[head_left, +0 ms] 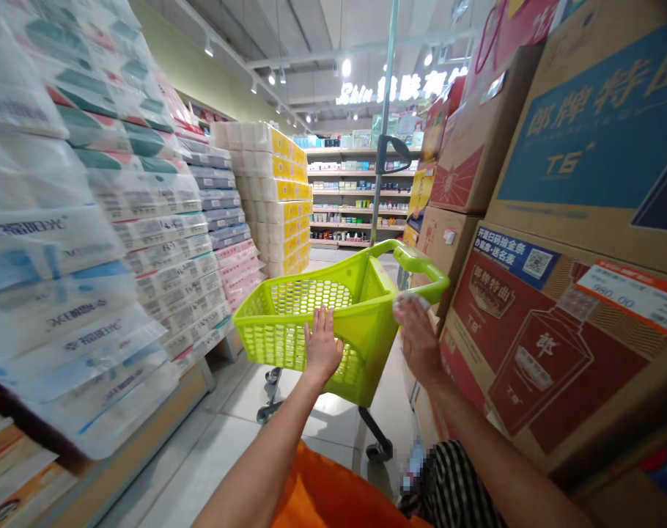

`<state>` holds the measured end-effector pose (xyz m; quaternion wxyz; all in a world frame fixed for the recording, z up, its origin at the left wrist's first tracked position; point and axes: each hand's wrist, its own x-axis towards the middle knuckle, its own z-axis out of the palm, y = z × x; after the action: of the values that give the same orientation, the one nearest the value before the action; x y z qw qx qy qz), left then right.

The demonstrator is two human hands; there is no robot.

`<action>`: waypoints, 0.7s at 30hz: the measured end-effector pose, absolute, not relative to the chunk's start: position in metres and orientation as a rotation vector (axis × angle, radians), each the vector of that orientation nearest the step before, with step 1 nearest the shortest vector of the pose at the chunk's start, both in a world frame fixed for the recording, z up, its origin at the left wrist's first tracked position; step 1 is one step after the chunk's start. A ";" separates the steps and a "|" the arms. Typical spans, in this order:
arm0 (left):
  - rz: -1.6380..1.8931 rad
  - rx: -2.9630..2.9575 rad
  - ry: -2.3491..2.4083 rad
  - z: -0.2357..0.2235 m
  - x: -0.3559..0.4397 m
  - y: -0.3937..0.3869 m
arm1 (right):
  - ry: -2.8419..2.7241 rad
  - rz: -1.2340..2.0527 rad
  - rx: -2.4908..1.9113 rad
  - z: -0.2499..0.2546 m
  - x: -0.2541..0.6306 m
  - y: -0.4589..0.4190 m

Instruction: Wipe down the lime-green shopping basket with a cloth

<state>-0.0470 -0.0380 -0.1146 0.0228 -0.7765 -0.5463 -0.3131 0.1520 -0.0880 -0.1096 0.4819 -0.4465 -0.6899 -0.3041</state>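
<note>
A lime-green plastic shopping cart (374, 352) with a perforated basket stands sideways in front of me. My left hand (323, 346) lies open against the near side of the basket, fingers stretched up to its rim. Near the handle end, my right hand (420, 334) is at the basket's corner, just below the cart's handle (435, 282). A crumpled whitish wipe (413, 299) shows at its fingertips, slightly blurred. The cart's wheels (378, 449) rest on the pale tiled floor.
Packs of tissue paper (157, 242) are stacked high on the left. Liquor cartons (553, 323) form a wall close on the right, bearing a price tag (635, 293). Beyond the cart rise a thin pole (378, 198) and stocked shelves (338, 176). Striped cloth (454, 484) lies below my right arm.
</note>
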 end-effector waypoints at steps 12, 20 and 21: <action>-0.975 -2.388 -1.717 -0.124 -0.055 -0.042 | -1.765 -0.733 -1.091 -0.133 0.141 -0.086; -0.835 -2.425 -1.656 -0.126 -0.068 -0.046 | -2.097 -0.691 -1.007 -0.175 0.133 -0.088; -0.829 -2.428 -1.651 -0.128 -0.071 -0.047 | -2.111 -0.674 -0.983 -0.178 0.127 -0.088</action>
<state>-0.0705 -0.0470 -0.1280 0.0455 -0.7950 -0.5405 -0.2716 0.1268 -0.0883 -0.1781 0.3511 -0.3798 -0.8152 -0.2605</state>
